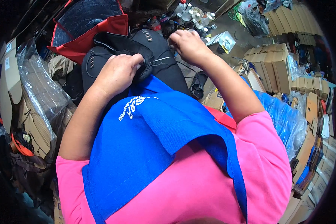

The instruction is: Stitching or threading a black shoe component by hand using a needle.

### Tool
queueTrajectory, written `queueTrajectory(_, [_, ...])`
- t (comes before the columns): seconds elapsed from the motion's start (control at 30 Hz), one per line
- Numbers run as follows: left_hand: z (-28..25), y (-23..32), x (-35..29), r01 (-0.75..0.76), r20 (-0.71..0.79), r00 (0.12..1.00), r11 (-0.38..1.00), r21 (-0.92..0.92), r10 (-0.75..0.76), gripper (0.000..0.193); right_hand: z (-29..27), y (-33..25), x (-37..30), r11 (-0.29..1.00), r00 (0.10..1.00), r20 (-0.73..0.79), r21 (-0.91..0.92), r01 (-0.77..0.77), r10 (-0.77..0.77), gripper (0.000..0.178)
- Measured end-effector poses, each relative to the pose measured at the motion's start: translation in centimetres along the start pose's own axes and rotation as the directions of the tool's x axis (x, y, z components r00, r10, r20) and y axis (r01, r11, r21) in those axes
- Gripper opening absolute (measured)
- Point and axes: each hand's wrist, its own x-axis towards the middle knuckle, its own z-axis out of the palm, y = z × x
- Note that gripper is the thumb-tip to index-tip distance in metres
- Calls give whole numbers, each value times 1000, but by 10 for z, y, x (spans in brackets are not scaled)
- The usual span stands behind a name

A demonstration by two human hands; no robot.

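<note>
The black shoe [140, 48] lies on my black trousers [175, 76], just beyond my left hand [119, 71], the nearer one. Its long axis seems to slant from upper left to lower right, the textured end toward my blue apron [119, 149]. My left grip pinches its edge; my right hand [188, 44] curls apart, rightward, its fingertips' hold I cannot tell.

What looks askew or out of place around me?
Your blue fabric apron looks askew: its upper edge sags, gaping away from your pink short-sleeved shirt. A black, open sandal-like shoe also looks stray beside your right leg, with no clear match visible.
</note>
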Motion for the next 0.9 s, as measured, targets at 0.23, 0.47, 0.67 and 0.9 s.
queueTrajectory(0.23, [7, -8, -5, 13, -14, 1000, 1000, 5, -13, 10, -48, -43, -2, 980, 979, 164, 175, 90, -119, 17])
queueTrajectory(0.47, [-5, -13, -23, -78, -27, 996, 993, 91, 81, 13, -29, -50, 9, 942, 920, 208, 130, 311, -332, 17])
queueTrajectory(0.67, [-45, -80, -120, 258, -266, 939, 959, 119, -219, 9, -16, 24, -44, 975, 969, 231, 180, -130, 86, 4])
queueTrajectory(0.9, [-82, -84, -134, -165, -400, 795, 472, -866, -457, 13, -7, 13, -22, -556, 923, 179, 830, 44, 340, 24])
